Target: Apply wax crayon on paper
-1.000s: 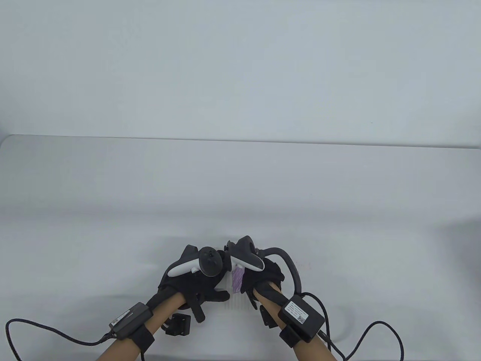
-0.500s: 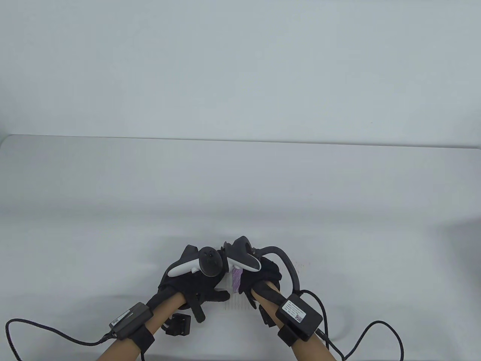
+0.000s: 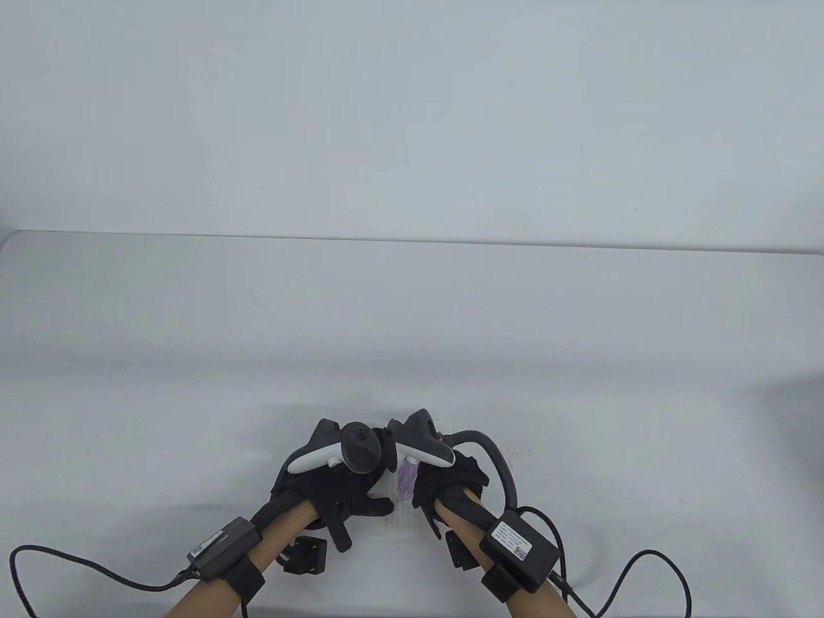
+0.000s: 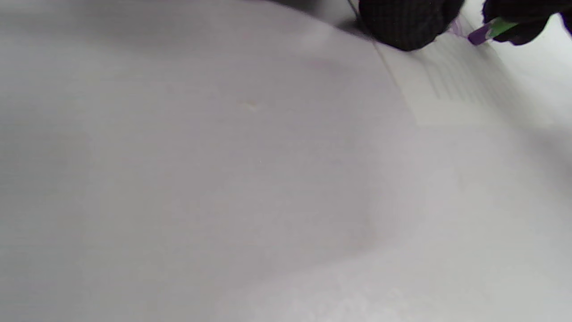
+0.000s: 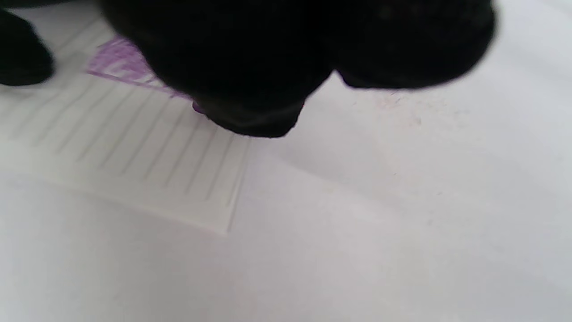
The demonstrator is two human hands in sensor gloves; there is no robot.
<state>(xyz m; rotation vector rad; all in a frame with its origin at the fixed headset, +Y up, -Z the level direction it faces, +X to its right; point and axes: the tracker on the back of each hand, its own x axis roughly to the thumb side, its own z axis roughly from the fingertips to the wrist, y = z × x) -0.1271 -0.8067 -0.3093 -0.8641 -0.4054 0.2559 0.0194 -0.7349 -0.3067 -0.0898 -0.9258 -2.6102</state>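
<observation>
A small sheet of lined paper [image 3: 404, 515] lies on the white table near the front edge, mostly hidden under both hands. A purple crayon patch [image 3: 406, 483] shows between the hands, and in the right wrist view [image 5: 118, 65]. My left hand [image 3: 335, 473] rests on the paper's left part and holds it down; a fingertip [image 4: 404, 27] touches its edge. My right hand [image 3: 444, 479] grips a purple crayon with a green wrapper [image 4: 489, 30], its tip on the paper [image 4: 460, 76].
The white table [image 3: 412, 322] stretches back to a plain wall. Black cables [image 3: 77, 566] trail from both wrists along the front edge. Faint reddish specks [image 3: 518, 452] mark the table right of my right hand.
My right hand has shifted slightly right and back with the crayon, after a small move left. The left hand has not moved.
</observation>
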